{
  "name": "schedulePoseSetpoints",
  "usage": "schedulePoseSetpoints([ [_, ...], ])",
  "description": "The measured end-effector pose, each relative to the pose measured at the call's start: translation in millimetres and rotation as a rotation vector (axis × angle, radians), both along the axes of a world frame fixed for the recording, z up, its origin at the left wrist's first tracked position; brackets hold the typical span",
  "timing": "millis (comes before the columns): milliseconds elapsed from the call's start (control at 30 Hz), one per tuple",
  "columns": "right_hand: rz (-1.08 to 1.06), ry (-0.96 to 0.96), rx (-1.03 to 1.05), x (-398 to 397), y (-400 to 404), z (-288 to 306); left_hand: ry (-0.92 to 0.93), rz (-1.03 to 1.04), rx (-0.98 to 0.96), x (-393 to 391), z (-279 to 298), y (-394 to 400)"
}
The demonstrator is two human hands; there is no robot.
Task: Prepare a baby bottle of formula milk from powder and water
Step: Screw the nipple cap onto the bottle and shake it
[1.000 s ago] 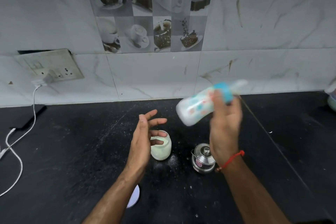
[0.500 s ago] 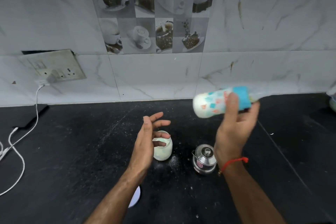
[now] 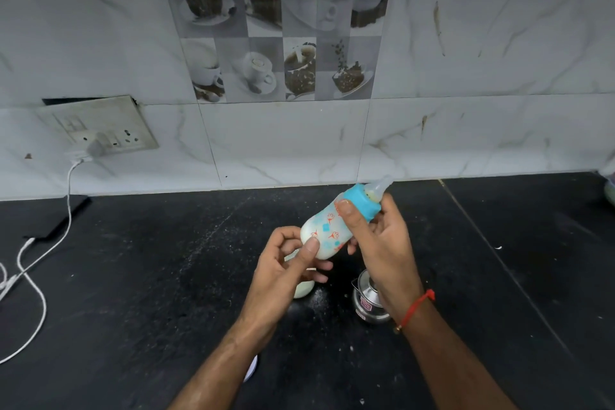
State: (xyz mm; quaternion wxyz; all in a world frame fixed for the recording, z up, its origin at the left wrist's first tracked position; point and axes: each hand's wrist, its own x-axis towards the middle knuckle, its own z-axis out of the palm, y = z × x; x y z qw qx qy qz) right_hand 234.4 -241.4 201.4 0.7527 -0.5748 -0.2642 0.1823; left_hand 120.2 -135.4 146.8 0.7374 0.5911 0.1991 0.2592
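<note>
A baby bottle [image 3: 327, 231] with a blue collar and clear teat, full of white milk, is held tilted above the black counter [image 3: 149, 276], teat pointing up and to the right. My right hand [image 3: 376, 243] grips it near the collar. My left hand [image 3: 283, 266] holds its base with thumb and fingers. Behind my left hand stands a small glass jar of white powder [image 3: 303, 289], mostly hidden. A small steel lidded pot [image 3: 366, 303] sits under my right wrist.
A white charger cable [image 3: 40, 276] runs from the wall socket [image 3: 100, 130] across the counter's left side. A white round lid [image 3: 251, 371] peeks out beneath my left forearm. Spilled powder dusts the counter near the jar. A container edge [image 3: 609, 190] shows at far right.
My right hand has stopped swinging the bottle and lowered it towards the middle. My left hand, open before, has risen and closed on the bottle's base.
</note>
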Motion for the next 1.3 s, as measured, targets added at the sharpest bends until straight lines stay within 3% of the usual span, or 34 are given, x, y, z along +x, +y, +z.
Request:
schedulePoseSetpoints([
  [333, 0.257, 0.028, -0.076, 6, -4, -5, -0.049, -0.107, -0.214, 0, -15, 4],
  [633, 0.289, -0.017, -0.103, 13, -5, -11, 0.015, -0.120, -0.125, -3, -25, 5],
  [700, 0.201, -0.051, -0.020, 20, -6, -4, 0.023, -0.120, -0.048, -3, -24, 5],
  [833, -0.169, 0.155, 0.422, 40, -11, 12, 0.010, -0.027, 0.052, -6, -25, 10],
  [900, -0.171, 0.109, 0.315, 37, -8, 9, 0.011, 0.020, 0.046, -6, -26, 13],
  [967, 0.037, 0.006, 0.065, 26, -4, 2, 0.016, 0.047, 0.038, -5, -25, 16],
  [1000, 0.051, 0.015, 0.048, 24, -4, -1, 0.016, 0.048, 0.043, -5, -24, 18],
  [1100, -0.210, 0.197, 0.337, 34, -8, -1, -0.009, 0.048, 0.080, -3, -18, 20],
  [1133, -0.235, 0.192, 0.334, 37, -8, -2, -0.014, 0.055, 0.086, -2, -17, 19],
  [1233, -0.061, -0.013, 0.054, 28, -5, -13, -0.007, 0.062, 0.080, -1, -16, 16],
  [1300, -0.091, -0.015, 0.049, 26, -7, -14, 0.004, 0.049, 0.096, -1, -12, 14],
])
